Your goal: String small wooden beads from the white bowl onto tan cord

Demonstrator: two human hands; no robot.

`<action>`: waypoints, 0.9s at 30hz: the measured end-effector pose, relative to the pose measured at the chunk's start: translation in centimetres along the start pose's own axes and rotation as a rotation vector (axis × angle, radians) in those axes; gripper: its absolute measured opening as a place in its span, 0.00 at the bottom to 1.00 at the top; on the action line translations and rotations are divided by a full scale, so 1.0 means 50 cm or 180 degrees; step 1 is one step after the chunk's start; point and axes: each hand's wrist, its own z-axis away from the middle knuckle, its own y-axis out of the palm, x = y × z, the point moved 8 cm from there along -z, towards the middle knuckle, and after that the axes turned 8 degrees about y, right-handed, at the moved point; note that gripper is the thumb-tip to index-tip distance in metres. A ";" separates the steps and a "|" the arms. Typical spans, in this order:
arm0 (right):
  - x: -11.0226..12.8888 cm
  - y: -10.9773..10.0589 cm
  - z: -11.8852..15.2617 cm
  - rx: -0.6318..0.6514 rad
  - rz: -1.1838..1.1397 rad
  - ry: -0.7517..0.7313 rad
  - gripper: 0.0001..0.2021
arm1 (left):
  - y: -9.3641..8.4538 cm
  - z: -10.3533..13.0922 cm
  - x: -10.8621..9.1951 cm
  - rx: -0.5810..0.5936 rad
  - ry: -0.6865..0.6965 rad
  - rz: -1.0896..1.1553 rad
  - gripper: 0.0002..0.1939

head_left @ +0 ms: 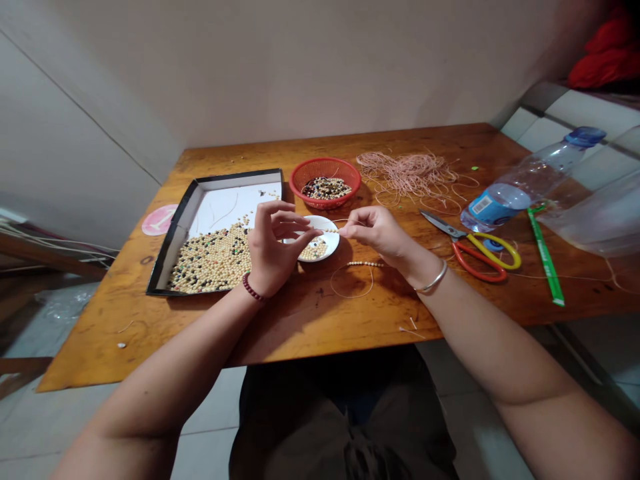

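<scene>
Over the small white plate (330, 248), a thin string with pale beads (331, 231) stretches between my two hands. My left hand (280, 243) pinches its left end with thumb and fingertips. At the right, my right hand (373, 231) pinches the string with closed fingers. Loose pale beads (314, 250) lie in the plate. Below my right hand, a beaded stretch of string (365, 264) rests on the table beside a loop. The black-edged tray (220, 179), holding many pale and dark beads, is left of my left hand.
Behind the plate stands a red basket (325, 163) of mixed beads, with tangled pink string (410, 175) to its right. Scissors (475, 247), a tilted plastic bottle (525, 183) and a green strip (546, 260) lie at the right of the wooden table (310, 320).
</scene>
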 end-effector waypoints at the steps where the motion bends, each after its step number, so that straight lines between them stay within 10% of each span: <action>1: 0.000 0.001 0.000 0.0016 0.0012 0.0010 0.18 | 0.000 0.000 0.001 0.0012 -0.0006 -0.0025 0.27; 14: -0.023 0.022 -0.003 0.0297 -0.0381 0.0415 0.19 | 0.036 0.003 0.009 0.0682 -0.0337 0.0495 0.26; 21: -0.046 -0.006 -0.009 0.0150 -0.1249 0.0752 0.23 | 0.053 0.014 0.026 0.1665 0.0045 -0.1582 0.10; 27: -0.046 0.004 -0.006 0.0242 -0.1442 0.0828 0.20 | 0.078 0.032 0.018 0.2509 0.0529 -0.2043 0.22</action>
